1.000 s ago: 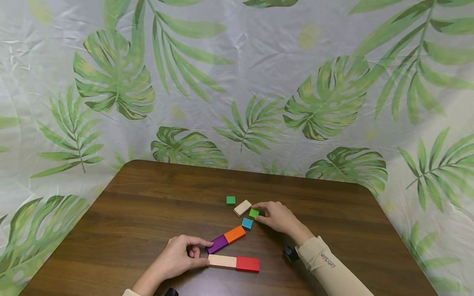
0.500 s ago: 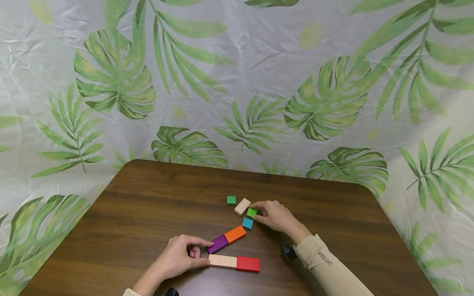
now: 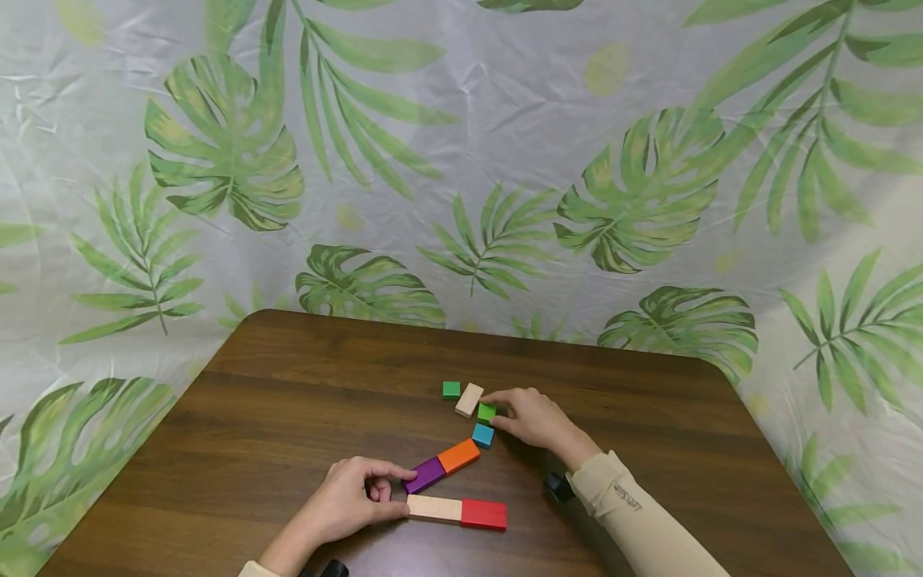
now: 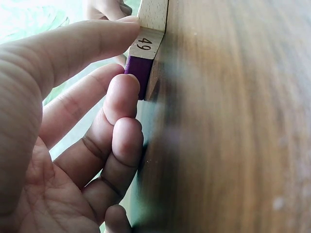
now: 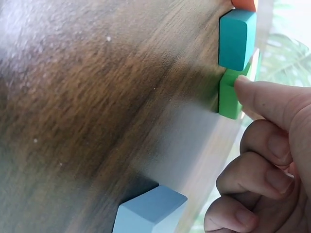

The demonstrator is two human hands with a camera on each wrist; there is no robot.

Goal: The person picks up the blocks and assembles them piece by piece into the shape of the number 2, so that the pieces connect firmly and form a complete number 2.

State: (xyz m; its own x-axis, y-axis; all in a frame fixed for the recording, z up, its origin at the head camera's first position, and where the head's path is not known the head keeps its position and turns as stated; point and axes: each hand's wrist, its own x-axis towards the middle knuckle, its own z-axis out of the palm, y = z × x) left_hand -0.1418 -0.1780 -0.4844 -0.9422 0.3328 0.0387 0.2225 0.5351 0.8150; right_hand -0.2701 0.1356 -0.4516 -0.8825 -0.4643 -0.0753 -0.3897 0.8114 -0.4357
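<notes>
In the head view my right hand (image 3: 534, 418) pinches a light green block (image 3: 486, 413) between thumb and index finger. A blue block (image 3: 483, 435) touches its near side, as the right wrist view also shows. On the left, my left hand (image 3: 353, 501) touches two blocks that nearly meet. Its index fingertip is at the end of a purple block (image 3: 425, 474), its thumb at the end of a plain wooden block (image 3: 434, 508). An orange block (image 3: 459, 456) continues the purple one; a red block (image 3: 484, 514) continues the wooden one. The left wrist view shows "49" on a block end (image 4: 143, 43).
Beyond the light green block lie another plain wooden block (image 3: 469, 400) and a dark green block (image 3: 451, 390). A pale blue block-like thing (image 5: 150, 211) shows low in the right wrist view. Everything lies on a brown wooden table (image 3: 324, 385), before a leaf-print cloth (image 3: 461, 160).
My right hand has slid the light green block leftward, and the far wooden block has turned with it. My left hand and the near blocks have stayed in place.
</notes>
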